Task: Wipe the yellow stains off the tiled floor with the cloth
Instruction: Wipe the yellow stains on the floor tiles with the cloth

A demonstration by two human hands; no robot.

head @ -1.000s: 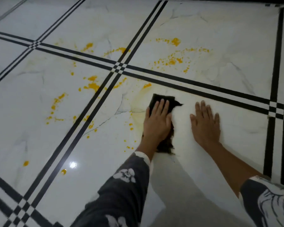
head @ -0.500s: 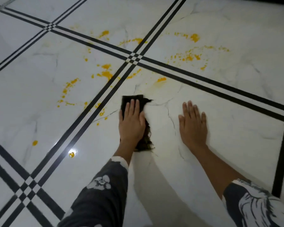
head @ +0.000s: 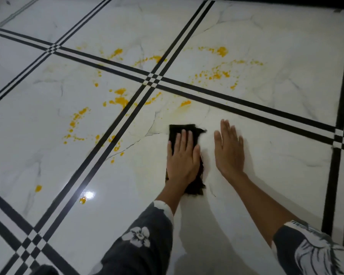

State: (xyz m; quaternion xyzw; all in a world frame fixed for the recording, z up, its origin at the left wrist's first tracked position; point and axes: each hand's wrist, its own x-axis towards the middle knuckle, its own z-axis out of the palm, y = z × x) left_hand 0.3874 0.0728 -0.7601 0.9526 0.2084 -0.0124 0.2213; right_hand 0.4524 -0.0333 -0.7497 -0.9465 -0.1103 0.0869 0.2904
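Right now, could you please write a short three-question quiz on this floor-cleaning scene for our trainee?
1. True or false: the left hand presses flat on the dark cloth.
2. Where is the right hand? A) lifted in the air holding a bottle B) flat on the bare tiled floor beside the cloth C) on top of the left hand
3. Fill in: the stain nearest the cloth's far edge, the orange-yellow blot, lies just ____ the cloth, further from the person.

Key: 1 true; 2 B; 3 beyond.
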